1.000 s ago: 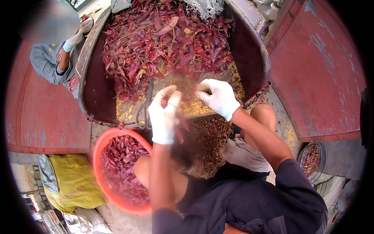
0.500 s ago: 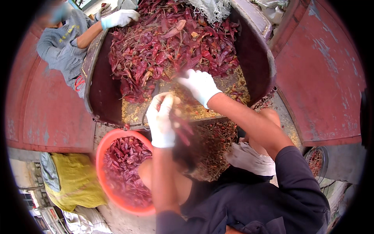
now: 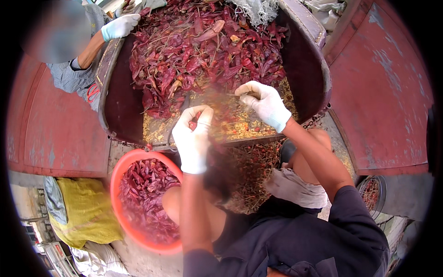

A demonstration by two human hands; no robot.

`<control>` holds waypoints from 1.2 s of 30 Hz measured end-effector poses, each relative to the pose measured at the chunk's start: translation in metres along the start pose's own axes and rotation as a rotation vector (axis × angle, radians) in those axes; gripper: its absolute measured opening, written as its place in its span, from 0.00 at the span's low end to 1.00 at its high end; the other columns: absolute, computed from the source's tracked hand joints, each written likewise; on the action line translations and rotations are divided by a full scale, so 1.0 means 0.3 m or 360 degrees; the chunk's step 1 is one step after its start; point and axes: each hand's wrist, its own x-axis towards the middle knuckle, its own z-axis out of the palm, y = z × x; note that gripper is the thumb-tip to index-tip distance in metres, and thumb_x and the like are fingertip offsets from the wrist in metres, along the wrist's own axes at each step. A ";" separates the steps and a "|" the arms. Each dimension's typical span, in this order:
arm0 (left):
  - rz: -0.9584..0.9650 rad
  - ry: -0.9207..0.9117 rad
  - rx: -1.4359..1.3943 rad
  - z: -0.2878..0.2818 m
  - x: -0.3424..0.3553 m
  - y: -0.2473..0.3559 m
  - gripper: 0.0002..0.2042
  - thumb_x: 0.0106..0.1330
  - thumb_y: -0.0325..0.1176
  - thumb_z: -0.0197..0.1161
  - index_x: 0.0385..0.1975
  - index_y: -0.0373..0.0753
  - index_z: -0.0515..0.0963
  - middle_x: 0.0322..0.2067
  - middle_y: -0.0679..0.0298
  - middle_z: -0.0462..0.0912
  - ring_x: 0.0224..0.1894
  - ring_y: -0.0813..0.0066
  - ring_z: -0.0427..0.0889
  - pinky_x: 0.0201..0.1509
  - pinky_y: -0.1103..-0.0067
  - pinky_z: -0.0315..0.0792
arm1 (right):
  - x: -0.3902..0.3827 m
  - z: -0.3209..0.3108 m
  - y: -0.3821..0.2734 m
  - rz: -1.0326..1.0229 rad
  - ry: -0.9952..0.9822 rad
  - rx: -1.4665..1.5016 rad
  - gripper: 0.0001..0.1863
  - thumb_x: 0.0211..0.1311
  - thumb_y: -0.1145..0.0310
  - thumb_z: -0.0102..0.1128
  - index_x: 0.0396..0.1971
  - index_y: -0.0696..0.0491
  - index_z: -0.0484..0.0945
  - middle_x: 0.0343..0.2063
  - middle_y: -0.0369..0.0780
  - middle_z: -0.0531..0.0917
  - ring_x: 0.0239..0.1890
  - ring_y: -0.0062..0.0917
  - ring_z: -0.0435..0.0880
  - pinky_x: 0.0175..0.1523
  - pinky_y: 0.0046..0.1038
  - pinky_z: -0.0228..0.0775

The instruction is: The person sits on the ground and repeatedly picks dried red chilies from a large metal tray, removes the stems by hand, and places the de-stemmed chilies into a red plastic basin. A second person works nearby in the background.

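Note:
Both my hands wear white gloves and hover over the near edge of a dark metal bin (image 3: 307,60). My left hand (image 3: 191,138) is closed round a dried red chili pepper (image 3: 194,121), which shows partly between thumb and fingers. To its right, my right hand (image 3: 265,102) is pinched at the fingertips on what looks like a thin stem, blurred by motion. A large heap of dried red chili peppers (image 3: 207,51) fills the far part of the bin. Yellow seeds (image 3: 249,131) cover the bin floor beneath my hands.
An orange-red tub (image 3: 121,221) of dried chilies stands beside my left knee. Stems and scraps (image 3: 256,175) lie between my legs. At the far left a co-worker's gloved hand (image 3: 121,27) reaches over the bin's rim. A yellow sack (image 3: 85,210) and a metal basin (image 3: 380,196) flank me.
My right hand has moved right, away from the heap, and its fingers have turned into a pinch. My left hand has closed further round its chili. The co-worker's arm has shifted left.

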 end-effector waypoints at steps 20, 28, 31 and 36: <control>0.1217 -0.0045 0.0859 0.080 -0.056 -0.027 0.12 0.55 0.30 0.75 0.39 0.38 0.85 0.23 0.65 0.77 0.21 0.77 0.71 0.27 0.80 0.68 | -0.163 0.002 -0.119 0.0400 0.0101 -0.0039 0.11 0.68 0.65 0.57 0.42 0.57 0.78 0.24 0.38 0.85 0.21 0.20 0.80 0.28 0.24 0.72; 0.1176 -0.0179 0.1057 0.102 -0.063 -0.058 0.19 0.54 0.40 0.75 0.43 0.40 0.83 0.27 0.62 0.80 0.24 0.71 0.78 0.30 0.78 0.74 | -0.171 0.031 -0.078 0.0159 0.0253 -0.0447 0.16 0.64 0.56 0.62 0.34 0.57 0.81 0.24 0.43 0.84 0.25 0.27 0.83 0.34 0.31 0.73; 0.1093 -0.0202 0.1013 0.113 -0.070 -0.046 0.18 0.55 0.40 0.74 0.43 0.39 0.82 0.30 0.60 0.82 0.27 0.67 0.81 0.33 0.76 0.75 | -0.177 0.039 -0.058 -0.0062 0.0316 -0.0546 0.17 0.62 0.55 0.63 0.33 0.56 0.81 0.24 0.45 0.84 0.27 0.33 0.84 0.36 0.32 0.73; 0.0931 -0.0303 0.1084 0.119 -0.086 -0.053 0.13 0.60 0.36 0.69 0.43 0.40 0.82 0.31 0.58 0.83 0.30 0.62 0.82 0.36 0.73 0.76 | -0.207 0.039 -0.089 -0.0012 0.0162 -0.0684 0.16 0.62 0.54 0.64 0.31 0.54 0.81 0.23 0.47 0.82 0.28 0.39 0.83 0.35 0.35 0.73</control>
